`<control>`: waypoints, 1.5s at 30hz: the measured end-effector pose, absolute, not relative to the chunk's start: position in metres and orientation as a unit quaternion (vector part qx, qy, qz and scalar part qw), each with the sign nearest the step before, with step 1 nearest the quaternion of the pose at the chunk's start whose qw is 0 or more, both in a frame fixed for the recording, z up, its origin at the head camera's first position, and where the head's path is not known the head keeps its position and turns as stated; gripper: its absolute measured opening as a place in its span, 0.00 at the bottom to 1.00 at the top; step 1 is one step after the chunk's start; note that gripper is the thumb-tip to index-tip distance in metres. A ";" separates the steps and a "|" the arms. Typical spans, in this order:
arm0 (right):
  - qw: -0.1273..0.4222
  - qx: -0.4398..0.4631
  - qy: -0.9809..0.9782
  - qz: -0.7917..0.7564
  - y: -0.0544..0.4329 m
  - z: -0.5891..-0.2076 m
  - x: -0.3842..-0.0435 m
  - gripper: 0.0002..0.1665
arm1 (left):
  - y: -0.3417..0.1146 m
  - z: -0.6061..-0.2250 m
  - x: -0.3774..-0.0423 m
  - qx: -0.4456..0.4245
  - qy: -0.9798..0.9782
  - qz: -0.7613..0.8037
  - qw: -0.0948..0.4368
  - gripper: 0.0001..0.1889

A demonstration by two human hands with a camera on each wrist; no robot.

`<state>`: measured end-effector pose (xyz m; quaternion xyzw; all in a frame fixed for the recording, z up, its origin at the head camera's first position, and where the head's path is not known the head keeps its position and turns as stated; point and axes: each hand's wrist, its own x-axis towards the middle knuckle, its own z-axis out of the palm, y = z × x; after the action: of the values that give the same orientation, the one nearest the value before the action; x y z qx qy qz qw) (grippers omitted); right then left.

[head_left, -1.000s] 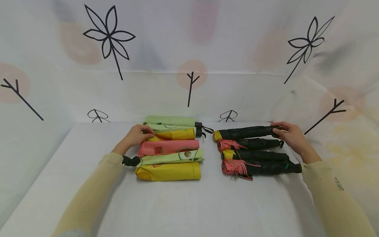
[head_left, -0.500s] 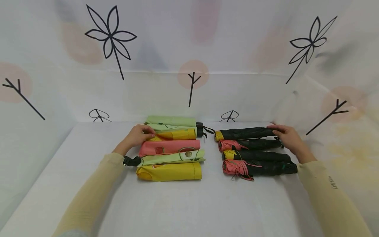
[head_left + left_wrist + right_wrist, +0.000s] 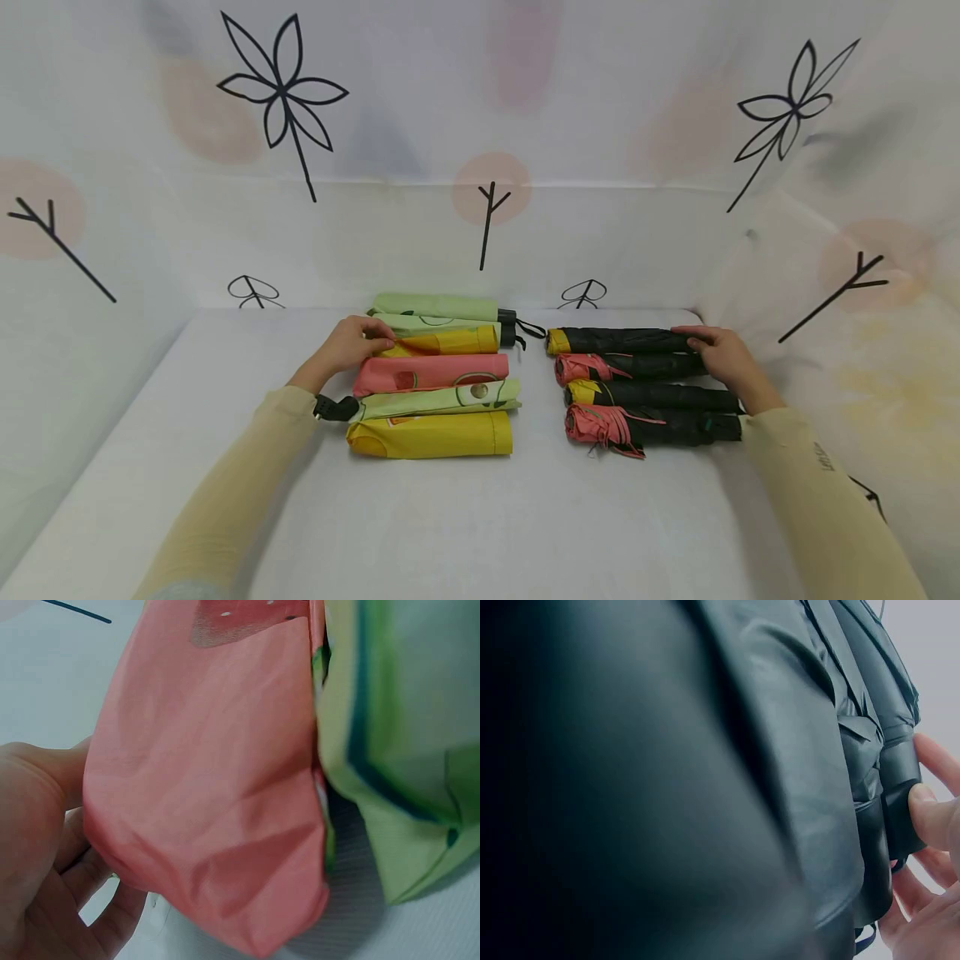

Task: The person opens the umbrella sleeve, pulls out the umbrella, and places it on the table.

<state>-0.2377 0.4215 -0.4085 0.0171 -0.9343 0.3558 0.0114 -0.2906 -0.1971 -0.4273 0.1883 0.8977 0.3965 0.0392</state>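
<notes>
My left hand [image 3: 347, 343] pinches the left end of a yellow umbrella sleeve [image 3: 457, 340], third from the back in the left row. In front of it lies a pink watermelon-print sleeve [image 3: 450, 370], which hides the thumb tip in the left wrist view. On the right, my right hand [image 3: 723, 357] grips the handle end of the rearmost folded umbrella [image 3: 622, 339], black with a yellow tip. Its thumb presses on the black handle [image 3: 901, 825] in the right wrist view, with fingers on the far side. Just nearer is a pink-tipped umbrella [image 3: 648, 367].
Behind the yellow sleeve are two light green umbrellas in sleeves [image 3: 435, 305], black handles facing right. A green avocado-print sleeve [image 3: 427, 402] and another yellow sleeve [image 3: 442, 435] lie nearer. Two more black umbrellas, yellow-tipped [image 3: 652, 395] and pink-tipped [image 3: 652, 425], complete the right row.
My right hand has shifted left and slightly nearer. The rearmost black umbrella's handle end has come down, so it lies straighter along the row. My left hand has stayed in place.
</notes>
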 end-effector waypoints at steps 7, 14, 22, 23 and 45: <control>-0.006 -0.002 -0.933 0.359 0.423 -0.414 -0.239 0.22 | -0.197 -0.429 -0.291 0.184 0.898 0.398 0.040 0.05; -0.029 0.001 -0.932 0.362 0.422 -0.419 -0.238 0.22 | -0.198 -0.430 -0.292 0.185 0.900 0.393 0.039 0.06; -0.059 -0.004 -0.927 0.371 0.424 -0.412 -0.236 0.23 | -0.196 -0.429 -0.291 0.185 0.900 0.393 0.042 0.06; -0.059 -0.001 -0.929 0.366 0.424 -0.411 -0.236 0.22 | -0.196 -0.430 -0.291 0.185 0.900 0.392 0.041 0.06; 0.033 0.076 -0.951 0.298 0.376 -0.371 -0.239 0.24 | -0.200 -0.406 -0.291 0.182 0.903 0.390 0.001 0.10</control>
<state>-0.2393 0.3756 -0.3709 0.0762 -0.9511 0.2975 0.0331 -0.2910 -0.1995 -0.4062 0.1821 0.9028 0.3897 0.0006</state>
